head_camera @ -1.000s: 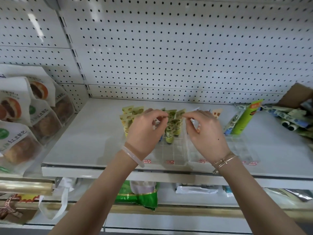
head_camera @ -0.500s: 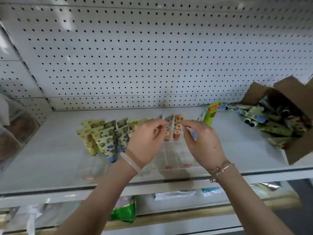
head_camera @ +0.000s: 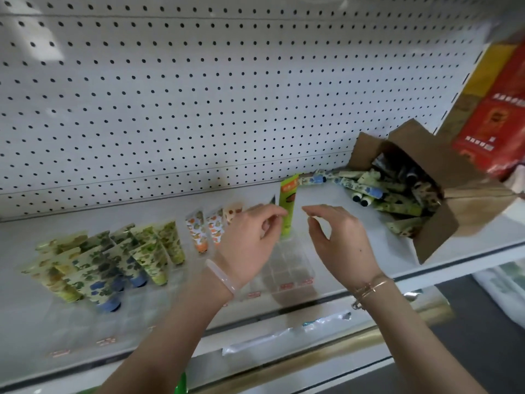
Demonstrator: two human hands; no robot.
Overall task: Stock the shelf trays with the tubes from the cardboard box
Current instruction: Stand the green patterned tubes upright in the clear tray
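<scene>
Clear plastic trays [head_camera: 294, 267] sit along the front of the white shelf. Green and blue patterned tubes [head_camera: 113, 260] stand upright in the left trays, orange patterned tubes [head_camera: 199, 231] in the middle. A taller green tube [head_camera: 287, 206] stands just behind the rightmost tray. The cardboard box [head_camera: 434, 223] lies on its side at the right with several tubes [head_camera: 369, 191] spilling out. My left hand [head_camera: 250, 243] hovers over the trays, its loosely curled fingertips close to the green tube. My right hand [head_camera: 338, 243] is beside it, with thumb and fingers apart and nothing in them.
A white pegboard wall [head_camera: 199, 95] backs the shelf. Red and yellow packages [head_camera: 500, 109] hang at the upper right above the box. The shelf's front edge [head_camera: 426, 277] runs below my wrists, with a lower shelf of packets beneath it.
My view has swung right, bringing the cardboard box fully in. Both hands have left the orange tubes and drawn apart, with the right hand shifted right.
</scene>
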